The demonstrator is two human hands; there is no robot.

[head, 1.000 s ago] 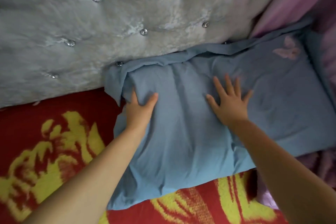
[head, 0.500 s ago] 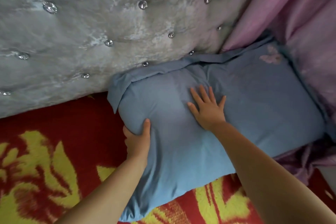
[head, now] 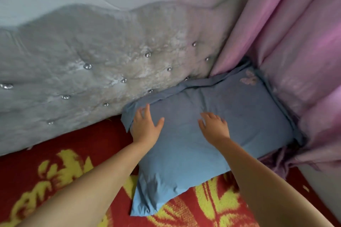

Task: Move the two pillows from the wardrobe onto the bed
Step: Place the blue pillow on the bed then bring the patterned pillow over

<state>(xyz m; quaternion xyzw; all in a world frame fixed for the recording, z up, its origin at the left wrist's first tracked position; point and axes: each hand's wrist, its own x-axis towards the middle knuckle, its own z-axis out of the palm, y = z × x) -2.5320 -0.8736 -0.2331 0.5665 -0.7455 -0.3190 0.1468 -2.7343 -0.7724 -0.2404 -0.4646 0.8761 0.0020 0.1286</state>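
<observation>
A blue pillow (head: 245, 120) with a pale butterfly print in its far corner lies flat on the bed, pushed into the corner between headboard and curtain. My left hand (head: 144, 127) rests open on the pillow's left end, fingers spread. Over the pillow's middle my right hand (head: 214, 127) is open too, fingers loosely apart, holding nothing. Only one pillow is in view; the wardrobe is out of sight.
The bed wears a red blanket with yellow flowers (head: 55, 177). A grey tufted headboard with crystal studs (head: 92, 72) rises behind the pillow. Pink curtains (head: 299, 46) hang along the right side, touching the pillow's right edge.
My left hand let go of the pillow's left edge and now lies open on top. My right hand shifted slightly right. The camera pulled back and up, showing more headboard and curtain.
</observation>
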